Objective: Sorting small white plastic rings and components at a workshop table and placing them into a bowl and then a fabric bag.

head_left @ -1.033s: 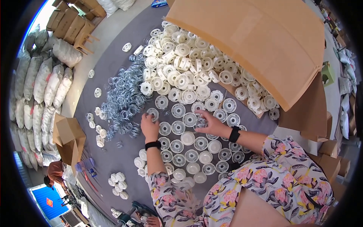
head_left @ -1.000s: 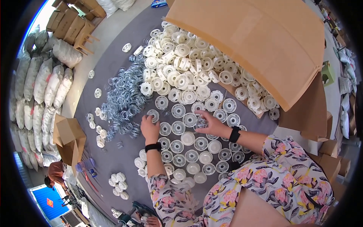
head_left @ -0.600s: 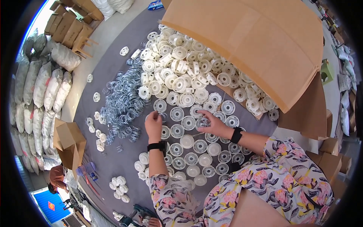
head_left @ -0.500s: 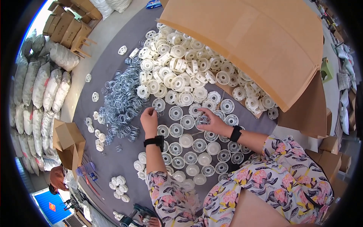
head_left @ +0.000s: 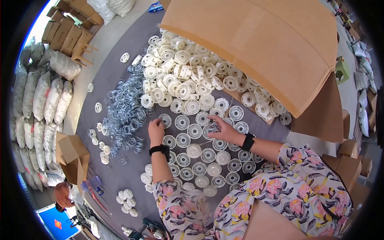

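Several metal springs (head_left: 213, 128) sit within the right hand's (head_left: 228, 133) curled grasp.

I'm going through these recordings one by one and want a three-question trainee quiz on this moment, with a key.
1. True or false: the heap of springs lies to the left of the heap of white wheels.
2. What is the right hand holding?
A) scissors
B) loose springs
C) a cardboard flap
3. What colour are the person's two wristbands?

Key:
1. True.
2. B.
3. Black.
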{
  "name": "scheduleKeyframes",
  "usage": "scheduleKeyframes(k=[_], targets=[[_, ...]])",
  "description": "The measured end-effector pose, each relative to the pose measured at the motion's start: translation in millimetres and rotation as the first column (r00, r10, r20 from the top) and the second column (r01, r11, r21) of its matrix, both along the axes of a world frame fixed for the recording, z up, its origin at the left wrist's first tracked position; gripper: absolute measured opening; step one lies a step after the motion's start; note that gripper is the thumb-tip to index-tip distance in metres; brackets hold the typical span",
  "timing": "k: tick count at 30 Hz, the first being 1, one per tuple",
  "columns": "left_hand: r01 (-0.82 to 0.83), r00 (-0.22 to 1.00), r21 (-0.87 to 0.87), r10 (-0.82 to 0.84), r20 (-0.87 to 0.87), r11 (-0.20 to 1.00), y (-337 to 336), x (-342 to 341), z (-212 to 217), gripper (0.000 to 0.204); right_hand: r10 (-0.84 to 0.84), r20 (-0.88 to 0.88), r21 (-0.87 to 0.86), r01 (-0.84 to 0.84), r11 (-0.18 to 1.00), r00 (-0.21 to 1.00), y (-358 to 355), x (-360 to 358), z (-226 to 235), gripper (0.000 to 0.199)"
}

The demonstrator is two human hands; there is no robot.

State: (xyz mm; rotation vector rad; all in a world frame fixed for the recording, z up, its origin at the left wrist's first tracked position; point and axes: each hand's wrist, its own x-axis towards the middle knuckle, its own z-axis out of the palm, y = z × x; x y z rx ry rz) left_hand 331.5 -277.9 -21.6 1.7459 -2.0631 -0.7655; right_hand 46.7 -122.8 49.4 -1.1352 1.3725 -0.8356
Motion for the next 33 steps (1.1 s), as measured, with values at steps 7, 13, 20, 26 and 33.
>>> scheduleKeyframes(k=[7, 13, 20, 26, 33], targets=[[-0.016, 0.998, -0.081, 0.02, 0.054, 0.997, 12, -43, 38, 0.036, -0.006, 0.0, -0.07, 0.006, 0.998, 1.0, 4, -5, -5, 0.067], [0.219, 0.958, -0.265, -0.259, -0.125, 0.939, 7, -97, 15, 0.044, -0.118, 0.203, 0.157, 0.087, 0.984, 0.972, 12, -9, 7, 0.063], [0.266, 0.961, -0.12, -0.253, 0.113, 0.957, 35, -83, 20, 0.028, -0.266, 0.3, 0.293, 0.177, 0.94, 0.916, 28, -34, -1, 0.055], [-0.104, 0.968, -0.192, 0.055, -0.244, 0.976, 44, -72, 5, 0.022, -0.338, 0.347, 0.346, 0.216, 0.913, 0.875, 50, -49, -5, 0.049], [0.167, 0.581, 0.667, 0.474, -0.661, 0.726, 123, -159, 14, 0.034, -0.63, 0.445, 0.458, 0.443, 0.771, 0.636, 108, -116, -38, 0.038]])
